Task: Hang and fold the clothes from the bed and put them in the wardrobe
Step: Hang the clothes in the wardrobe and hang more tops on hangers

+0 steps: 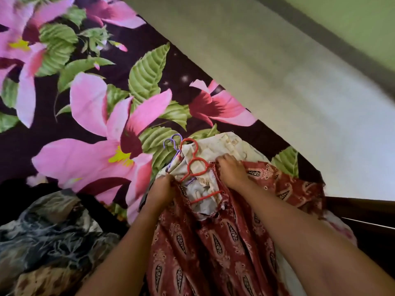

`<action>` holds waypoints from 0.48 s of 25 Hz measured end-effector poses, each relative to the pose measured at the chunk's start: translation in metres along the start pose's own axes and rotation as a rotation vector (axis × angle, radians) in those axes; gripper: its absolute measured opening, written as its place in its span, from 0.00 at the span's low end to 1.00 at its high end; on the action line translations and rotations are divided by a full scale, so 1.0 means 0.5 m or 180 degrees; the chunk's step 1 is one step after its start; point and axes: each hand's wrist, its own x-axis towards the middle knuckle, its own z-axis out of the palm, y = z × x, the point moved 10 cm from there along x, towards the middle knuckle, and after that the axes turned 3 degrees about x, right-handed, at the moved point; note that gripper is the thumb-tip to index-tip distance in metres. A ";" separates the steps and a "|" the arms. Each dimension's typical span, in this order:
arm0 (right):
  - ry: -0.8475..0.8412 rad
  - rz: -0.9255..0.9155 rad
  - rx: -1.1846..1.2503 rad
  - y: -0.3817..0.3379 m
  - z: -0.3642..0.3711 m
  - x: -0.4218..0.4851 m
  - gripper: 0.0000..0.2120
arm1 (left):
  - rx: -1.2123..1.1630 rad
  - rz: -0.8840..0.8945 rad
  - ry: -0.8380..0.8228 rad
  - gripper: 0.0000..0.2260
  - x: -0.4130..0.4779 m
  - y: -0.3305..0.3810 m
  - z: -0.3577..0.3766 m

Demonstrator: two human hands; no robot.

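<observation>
Left hand (162, 186), right hand (232, 169) seemingly grip red garment (213, 242) flanking red hanger (197, 167)

dark floral bedsheet (89, 116), pale grey floor (277, 82), green wall (352, 13) with dark skirting (320, 38)

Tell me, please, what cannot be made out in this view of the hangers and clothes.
Head view only:
- red hanger: its arms' ends are hidden inside the red patterned garment.
- purple hangers: only the hooks show; cream cloth covers the rest.
- dark clothes pile: blurred, cut off by the left and bottom edges.
- Wardrobe: outside the frame.
</observation>
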 end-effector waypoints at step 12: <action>0.0600 -0.0459 -0.0268 -0.006 -0.061 -0.075 0.19 | -0.0319 0.0147 0.0432 0.14 -0.046 0.034 -0.010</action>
